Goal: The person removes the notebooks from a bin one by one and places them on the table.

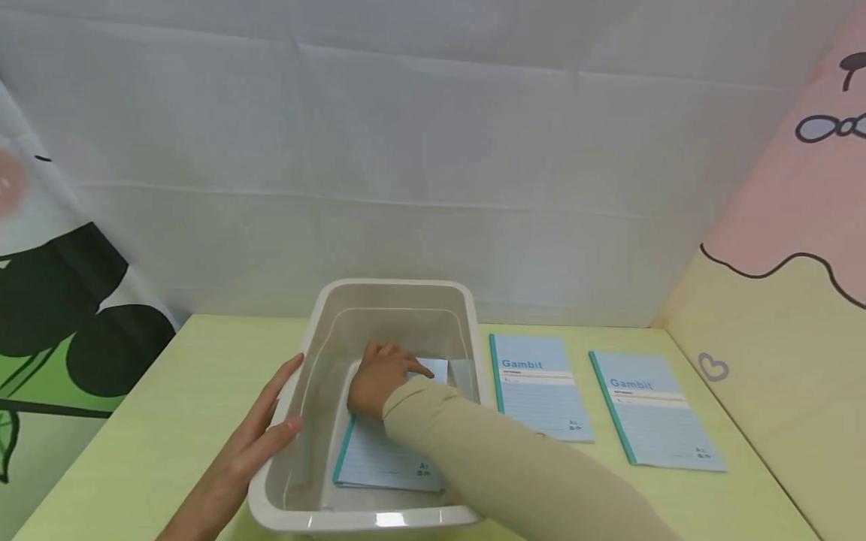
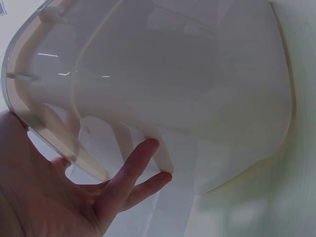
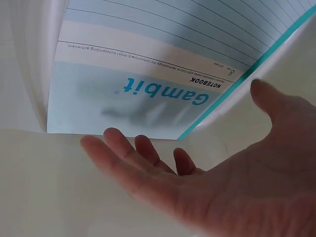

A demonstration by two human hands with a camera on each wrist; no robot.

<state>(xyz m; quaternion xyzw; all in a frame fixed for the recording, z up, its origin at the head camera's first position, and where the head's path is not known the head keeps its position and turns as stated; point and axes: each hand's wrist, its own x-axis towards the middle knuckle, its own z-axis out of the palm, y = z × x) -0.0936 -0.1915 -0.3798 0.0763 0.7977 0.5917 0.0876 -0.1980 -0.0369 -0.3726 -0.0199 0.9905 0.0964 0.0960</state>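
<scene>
Inside the beige tub (image 1: 392, 330), whose rim (image 1: 399, 283) the left hand (image 1: 246, 447) gripped, a Gambit notebook (image 1: 389, 454), likely light, bendable and best pinched by its teal spine (image 3: 269, 53), lay below the loose-fingered right hand (image 1: 382, 379).

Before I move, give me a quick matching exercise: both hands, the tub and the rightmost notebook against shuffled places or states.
1. Left hand
2. Right hand
3. Off-white plastic tub
4. Rightmost Gambit notebook

A. Contains at least one Gambit notebook
B. Lies flat on the pale yellow-green table
C. At the tub's left rim
D. Reaching inside the tub

Pairs: 1-C; 2-D; 3-A; 4-B
</scene>
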